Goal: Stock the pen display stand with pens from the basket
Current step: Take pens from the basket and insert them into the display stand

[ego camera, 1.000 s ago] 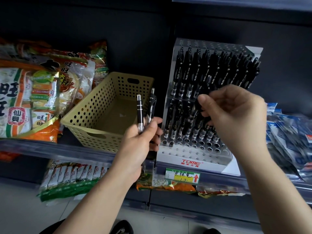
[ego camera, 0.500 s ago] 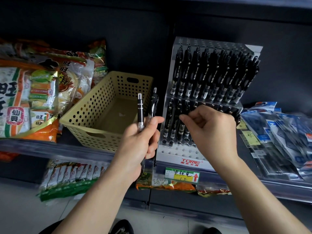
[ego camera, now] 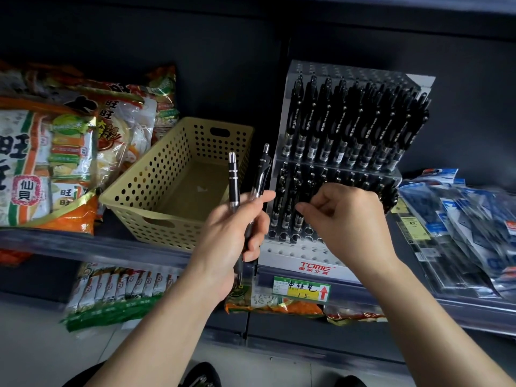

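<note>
Bags of snacks (ego camera: 55,163) lay stacked at the left end of the shelf. Just beside them sat a yellow basket (ego camera: 145,208) with holes in its walls, and a small pale scrap lay on its floor. In front of the basket's right end, the left hand (ego camera: 231,238) was curled round two pens held upright, side by side. One was a black pen with silver rings (ego camera: 233,177). The other was a pen with a clear barrel (ego camera: 261,174), pressed under the thumb. Right of that stood the pen stand (ego camera: 315,263), a white stepped rack on the same shelf, its front row of holes showing. Black pens filled its top row (ego camera: 349,124), and more black pens stood in the lower row (ego camera: 287,196). The right hand (ego camera: 349,219) was up against that lower row, fingers bent and thumb close to the forefinger. Whether it pinched a pen could not be told. A green and yellow price label (ego camera: 301,289) hung on the shelf edge below the stand. Flat blue and clear packets (ego camera: 460,219) lay at the far right.
</note>
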Available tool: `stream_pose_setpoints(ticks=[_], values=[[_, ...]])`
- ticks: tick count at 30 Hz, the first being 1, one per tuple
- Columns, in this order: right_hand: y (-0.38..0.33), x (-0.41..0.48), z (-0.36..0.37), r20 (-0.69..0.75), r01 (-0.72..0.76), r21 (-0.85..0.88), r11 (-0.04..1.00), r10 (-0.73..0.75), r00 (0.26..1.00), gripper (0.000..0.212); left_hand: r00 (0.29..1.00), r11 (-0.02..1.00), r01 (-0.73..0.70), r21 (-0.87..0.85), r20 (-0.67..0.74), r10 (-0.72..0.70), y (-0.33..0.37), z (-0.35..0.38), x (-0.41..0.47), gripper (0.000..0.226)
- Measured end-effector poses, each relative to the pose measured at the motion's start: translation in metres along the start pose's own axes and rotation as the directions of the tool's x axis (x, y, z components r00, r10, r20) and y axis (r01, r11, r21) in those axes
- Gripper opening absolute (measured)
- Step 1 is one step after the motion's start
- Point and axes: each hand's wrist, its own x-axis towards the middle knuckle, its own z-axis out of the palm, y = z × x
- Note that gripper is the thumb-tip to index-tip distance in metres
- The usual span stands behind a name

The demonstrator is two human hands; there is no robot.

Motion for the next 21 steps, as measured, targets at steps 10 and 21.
stream_pose_setpoints(ticks=[10,21], values=[[-0.022,0.005,-0.029,0.174,-0.196,0.527,0.827,0.120,0.977,0.026,0.968,0.999,-0.007,-0.051,0.250,0.019,-0.004,0.007,-0.007,0.015],[-0.019,0.006,-0.029,0.202,-0.226,0.728,0.647,0.113,0.973,0.018,0.975,0.997,-0.062,0.055,0.216,0.049,-0.012,0.020,-0.008,0.015]])
